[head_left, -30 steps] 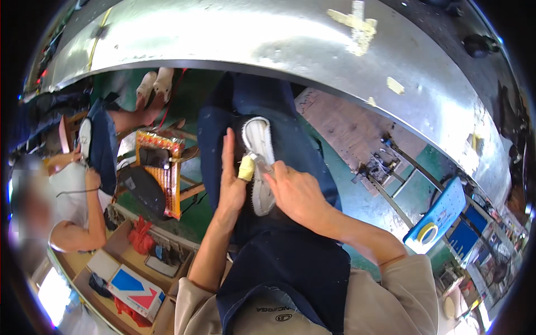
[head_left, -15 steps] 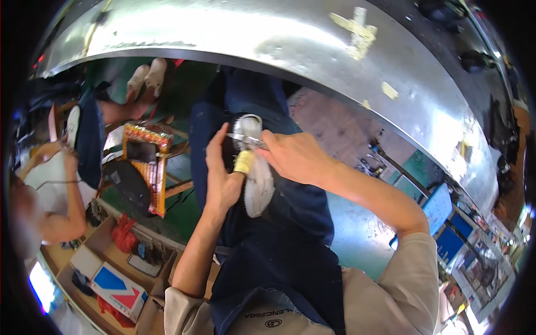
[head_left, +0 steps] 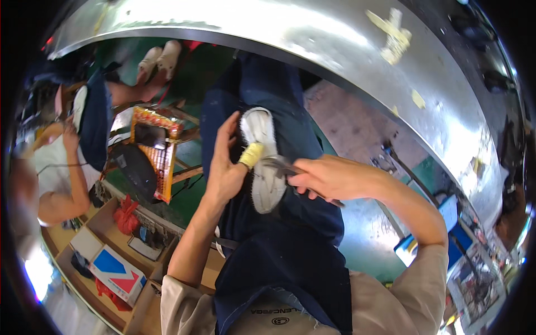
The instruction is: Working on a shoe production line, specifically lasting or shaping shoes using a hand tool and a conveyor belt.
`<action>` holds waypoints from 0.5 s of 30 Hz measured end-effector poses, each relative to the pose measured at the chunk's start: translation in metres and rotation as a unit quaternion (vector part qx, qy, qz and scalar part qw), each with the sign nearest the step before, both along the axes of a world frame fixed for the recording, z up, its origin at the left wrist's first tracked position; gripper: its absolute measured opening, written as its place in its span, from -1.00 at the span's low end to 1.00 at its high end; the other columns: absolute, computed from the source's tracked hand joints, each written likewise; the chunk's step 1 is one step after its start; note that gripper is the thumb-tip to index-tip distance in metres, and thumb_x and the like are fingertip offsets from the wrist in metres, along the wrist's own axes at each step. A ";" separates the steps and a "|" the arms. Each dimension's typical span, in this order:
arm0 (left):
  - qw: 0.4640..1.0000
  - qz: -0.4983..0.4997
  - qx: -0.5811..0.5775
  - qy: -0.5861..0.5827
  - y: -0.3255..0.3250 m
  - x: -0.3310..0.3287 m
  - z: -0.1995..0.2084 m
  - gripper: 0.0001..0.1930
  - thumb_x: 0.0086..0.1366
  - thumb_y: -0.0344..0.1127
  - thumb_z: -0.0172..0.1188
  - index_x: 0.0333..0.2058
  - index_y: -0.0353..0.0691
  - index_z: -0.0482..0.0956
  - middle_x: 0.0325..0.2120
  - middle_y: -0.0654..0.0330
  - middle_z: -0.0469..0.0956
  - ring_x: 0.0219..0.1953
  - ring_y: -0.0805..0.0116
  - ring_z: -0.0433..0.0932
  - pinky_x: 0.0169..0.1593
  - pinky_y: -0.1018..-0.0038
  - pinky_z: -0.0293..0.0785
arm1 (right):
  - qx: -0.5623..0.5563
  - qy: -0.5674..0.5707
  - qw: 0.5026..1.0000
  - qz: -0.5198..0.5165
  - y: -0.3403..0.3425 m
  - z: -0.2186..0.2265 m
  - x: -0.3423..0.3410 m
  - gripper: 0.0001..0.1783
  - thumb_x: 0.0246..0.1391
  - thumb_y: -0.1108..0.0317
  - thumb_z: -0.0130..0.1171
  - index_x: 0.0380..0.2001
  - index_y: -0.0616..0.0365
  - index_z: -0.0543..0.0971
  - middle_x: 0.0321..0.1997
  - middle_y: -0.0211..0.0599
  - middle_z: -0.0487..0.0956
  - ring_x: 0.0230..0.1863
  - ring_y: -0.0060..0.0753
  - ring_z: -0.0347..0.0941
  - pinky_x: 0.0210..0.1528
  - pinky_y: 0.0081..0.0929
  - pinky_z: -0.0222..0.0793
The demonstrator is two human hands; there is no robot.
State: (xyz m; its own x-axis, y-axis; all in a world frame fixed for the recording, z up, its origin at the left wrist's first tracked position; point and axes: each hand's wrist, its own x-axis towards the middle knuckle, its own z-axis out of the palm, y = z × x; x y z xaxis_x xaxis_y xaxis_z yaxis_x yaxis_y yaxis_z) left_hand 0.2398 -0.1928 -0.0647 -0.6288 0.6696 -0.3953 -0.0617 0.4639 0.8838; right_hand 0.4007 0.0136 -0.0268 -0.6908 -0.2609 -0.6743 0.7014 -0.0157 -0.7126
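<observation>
A shoe upper point(head_left: 269, 188) lies across my lap with its pale underside facing up and a serrated-looking edge all round. My left hand point(head_left: 226, 176) grips its left side, the thumb wrapped in yellow tape point(head_left: 252, 154) pressing on the middle of the underside. The fingers of that hand are partly hidden behind the shoe. In my right hand point(head_left: 329, 177) is a dark metal tool that looks like pincers point(head_left: 281, 164); its head is over the middle of the underside, close to my left thumb, and a handle end sticks out below my fingers.
Ahead runs a shiny metal bench point(head_left: 312, 42) with bits of tape. At left are a patterned stool point(head_left: 162, 187) with a black cushion, a seated person point(head_left: 64, 162), and a wooden box point(head_left: 103, 220) holding a red bag and a carton. A cluttered rack point(head_left: 474, 279) stands right.
My right hand and the tool have moved down along the underside, from the toe area to the middle, and the tool has turned. My left hand still grips the shoe.
</observation>
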 end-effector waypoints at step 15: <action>0.986 -0.070 0.098 -0.113 -0.009 0.026 0.011 0.15 0.31 -0.40 0.32 0.54 -0.12 -0.48 0.55 -0.06 -0.15 0.56 0.14 -0.07 0.54 0.24 -0.12 | 0.248 0.138 0.959 0.020 -0.018 0.020 0.021 -0.62 0.43 0.06 0.05 -0.26 0.19 0.45 -0.49 -0.16 0.65 -0.51 -0.12 0.63 -0.50 -0.22 0.45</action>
